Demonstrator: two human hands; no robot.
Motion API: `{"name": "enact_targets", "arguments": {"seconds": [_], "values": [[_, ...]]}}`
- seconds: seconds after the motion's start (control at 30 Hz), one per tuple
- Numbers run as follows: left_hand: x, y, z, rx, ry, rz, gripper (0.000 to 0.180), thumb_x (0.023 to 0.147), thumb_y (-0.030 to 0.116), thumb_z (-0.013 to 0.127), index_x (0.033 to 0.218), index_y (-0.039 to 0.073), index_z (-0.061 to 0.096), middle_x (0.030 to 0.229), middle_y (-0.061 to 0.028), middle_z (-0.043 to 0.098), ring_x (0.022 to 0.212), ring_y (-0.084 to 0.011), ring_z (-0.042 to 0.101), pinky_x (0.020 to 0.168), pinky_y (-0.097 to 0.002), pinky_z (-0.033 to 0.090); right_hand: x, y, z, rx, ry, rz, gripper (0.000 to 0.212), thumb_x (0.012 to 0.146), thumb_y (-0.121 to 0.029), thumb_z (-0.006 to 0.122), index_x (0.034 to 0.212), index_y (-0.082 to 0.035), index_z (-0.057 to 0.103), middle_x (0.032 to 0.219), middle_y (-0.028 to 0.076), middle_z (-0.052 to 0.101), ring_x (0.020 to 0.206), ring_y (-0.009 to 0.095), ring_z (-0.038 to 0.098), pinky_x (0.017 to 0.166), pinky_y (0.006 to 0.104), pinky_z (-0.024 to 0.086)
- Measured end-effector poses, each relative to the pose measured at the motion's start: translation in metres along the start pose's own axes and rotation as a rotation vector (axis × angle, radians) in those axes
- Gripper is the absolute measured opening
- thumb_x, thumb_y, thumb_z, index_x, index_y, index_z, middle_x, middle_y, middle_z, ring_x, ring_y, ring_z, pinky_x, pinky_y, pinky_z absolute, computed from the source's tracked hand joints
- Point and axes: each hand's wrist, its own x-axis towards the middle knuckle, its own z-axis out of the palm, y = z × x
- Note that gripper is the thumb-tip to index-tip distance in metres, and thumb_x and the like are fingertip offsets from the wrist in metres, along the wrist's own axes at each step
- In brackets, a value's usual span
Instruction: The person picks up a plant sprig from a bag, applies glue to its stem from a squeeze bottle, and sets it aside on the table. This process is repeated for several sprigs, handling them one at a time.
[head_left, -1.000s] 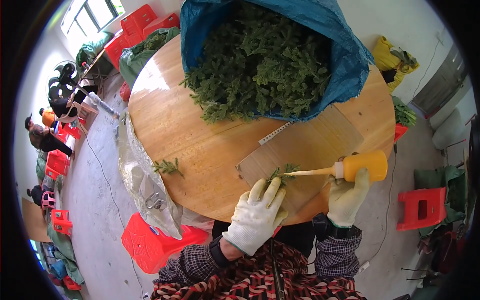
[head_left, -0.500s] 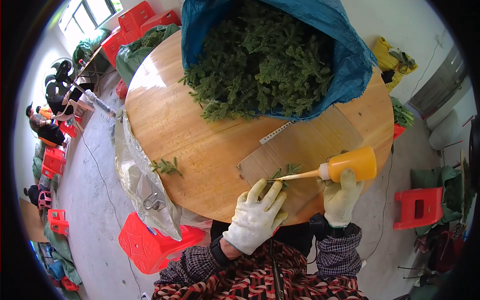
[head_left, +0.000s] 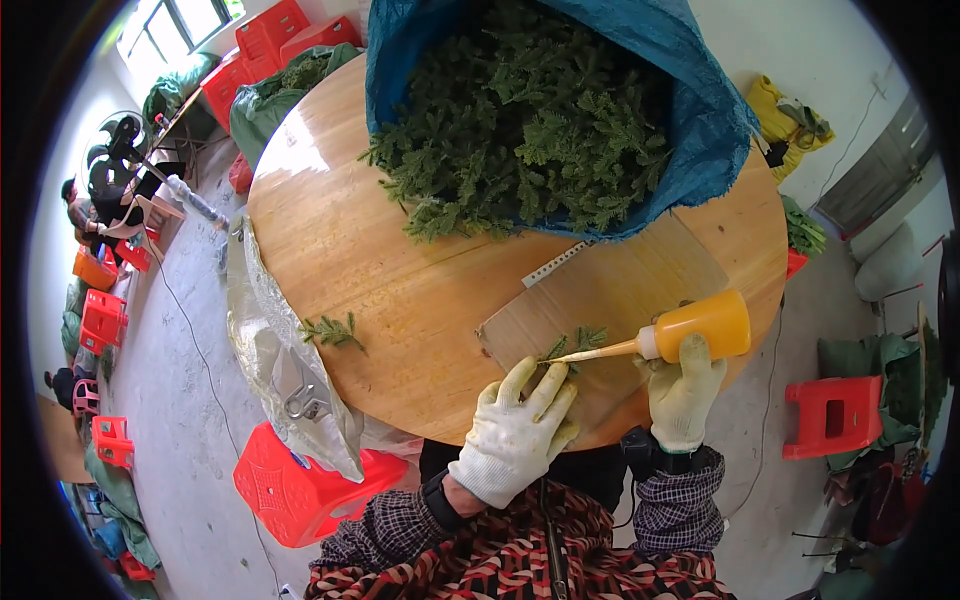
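Observation:
My right hand [head_left: 686,396], in a pale knitted glove, grips a squeeze bottle [head_left: 704,327] of yellow-orange liquid. The bottle lies tilted on its side, its long nozzle pointing left. The nozzle tip meets a small green fir sprig [head_left: 585,341] above a flat cardboard sheet [head_left: 652,275]. My left hand [head_left: 515,430], gloved in yellow-stained white, has its fingertips closed at the sprig's stem end, which they partly hide. Another fir sprig [head_left: 333,330] rests by itself on the left of the round wooden table [head_left: 320,245].
A blue woven bag [head_left: 712,100] full of fir branches [head_left: 540,130] fills the table's far side. Clear plastic sheeting [head_left: 262,345] drapes over the left edge. Red stools [head_left: 290,485] stand left and right. A fan [head_left: 118,150] and a seated person are far left.
Both hands, the bottle and the sprig stay almost in place. The view has shifted slightly. At the far left, the seated person now appears farther back, partly behind the fan.

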Motion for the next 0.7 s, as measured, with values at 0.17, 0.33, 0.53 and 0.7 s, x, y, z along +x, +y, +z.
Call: {"name": "enact_targets", "arguments": {"seconds": [0.17,0.33,0.53,0.7], "values": [[0.001,0.000,-0.001,-0.007,0.005,0.001,0.039,0.080,0.030,0.067,0.112,0.008,0.063,0.131,-0.0080,0.053,0.121,-0.0315,0.044,0.085,-0.0425,0.045,0.002,-0.003,-0.003,-0.012,-0.014,0.000,0.039,0.091,-0.032,0.063,0.113,-0.002,0.051,0.095,0.011,0.060,0.071,0.019,0.059,0.060,0.0321,0.051],[0.001,-0.001,-0.001,-0.017,0.008,0.006,0.038,0.080,0.030,0.068,0.111,0.009,0.064,0.130,-0.0080,0.054,0.120,-0.0314,0.045,0.085,-0.0427,0.045,0.005,-0.005,-0.007,-0.036,-0.028,-0.013,0.041,0.090,-0.032,0.063,0.115,-0.003,0.050,0.095,0.010,0.060,0.073,0.019,0.059,0.059,0.0318,0.050],[0.000,-0.002,0.001,-0.043,0.020,-0.011,0.038,0.075,0.028,0.069,0.108,0.011,0.066,0.128,-0.0054,0.056,0.118,-0.0317,0.048,0.088,-0.0448,0.044,0.007,-0.006,-0.012,-0.025,-0.007,0.001,0.041,0.090,-0.031,0.062,0.117,-0.003,0.049,0.096,0.009,0.059,0.076,0.020,0.059,0.059,0.0320,0.049],[0.001,-0.001,0.000,-0.044,0.031,-0.006,0.037,0.074,0.028,0.069,0.108,0.011,0.066,0.127,-0.0045,0.056,0.118,-0.0312,0.048,0.089,-0.0446,0.044,0.009,-0.009,-0.015,-0.023,0.025,-0.016,0.039,0.090,-0.030,0.060,0.117,-0.004,0.049,0.097,0.009,0.059,0.078,0.020,0.059,0.060,0.0326,0.049]]}}
